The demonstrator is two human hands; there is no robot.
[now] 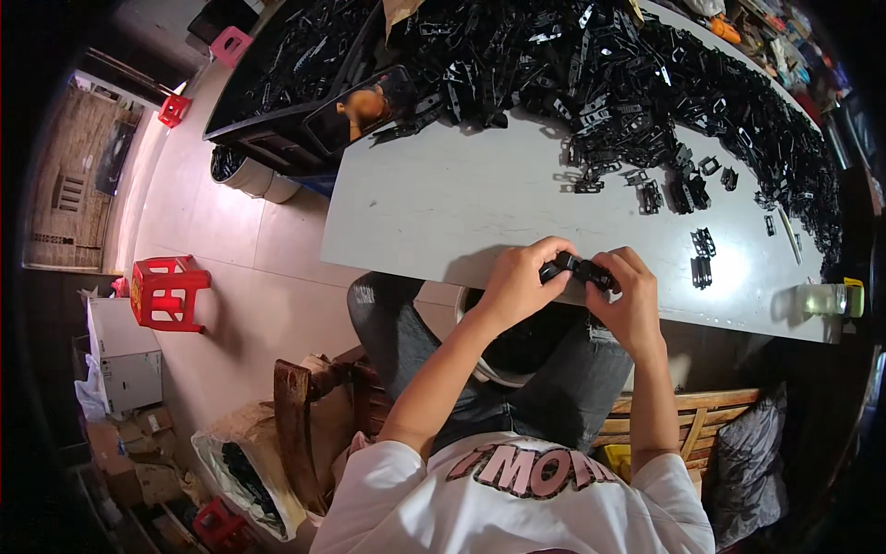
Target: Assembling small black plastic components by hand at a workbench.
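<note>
Just over the front edge of the white table (443, 194), both my hands are closed on a small black plastic part (580, 268). My left hand (521, 284) pinches its left end between thumb and fingers. The other end is in the fingers of my right hand (629, 294), which partly cover it. Whether it is one part or two joined pieces I cannot tell. To the right of my hands lie a few separate black plastic clips (703, 257). Farther back, a large heap of similar black parts (618, 111) spreads across the table.
A phone (360, 109) leans against a black crate (277, 138) at the back left. A clear jar (824, 298) stands at the right corner. Below the table edge, a round bin (503, 346) sits between my legs. A red stool (168, 294) stands on the floor to the left.
</note>
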